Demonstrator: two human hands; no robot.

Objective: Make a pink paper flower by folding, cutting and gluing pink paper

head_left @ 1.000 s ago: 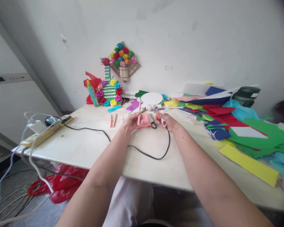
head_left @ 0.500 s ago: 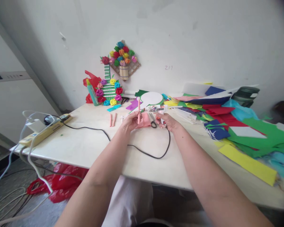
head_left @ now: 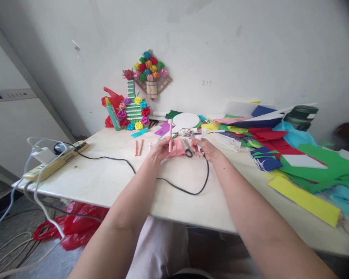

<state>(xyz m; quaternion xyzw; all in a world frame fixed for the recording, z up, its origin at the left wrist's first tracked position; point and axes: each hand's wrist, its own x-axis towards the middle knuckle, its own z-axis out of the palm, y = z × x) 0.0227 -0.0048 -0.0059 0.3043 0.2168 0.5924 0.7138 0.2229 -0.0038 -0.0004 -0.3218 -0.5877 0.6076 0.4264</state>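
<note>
My left hand (head_left: pixel 162 149) pinches a thin pink paper roll (head_left: pixel 170 133) and holds it upright. In my right hand (head_left: pixel 208 150) is what looks like a corded glue gun (head_left: pixel 200 148), mostly covered by the fingers; a black cord (head_left: pixel 192 193) runs from it. Between the hands lie a folded pink paper piece (head_left: pixel 179 148) and scissors with black handles (head_left: pixel 189 152). Two more pink rolls, a left one (head_left: pixel 135 148) and a right one (head_left: pixel 140 147), rest on the table left of my left hand.
A yellowish power strip (head_left: pixel 55 161) sits at the table's left edge. Behind stand a green glue bottle (head_left: pixel 113 115) and a flower-decorated craft (head_left: pixel 133 110). A white round board (head_left: pixel 187 121) lies farther back. Coloured paper sheets (head_left: pixel 322 166) are heaped on the right.
</note>
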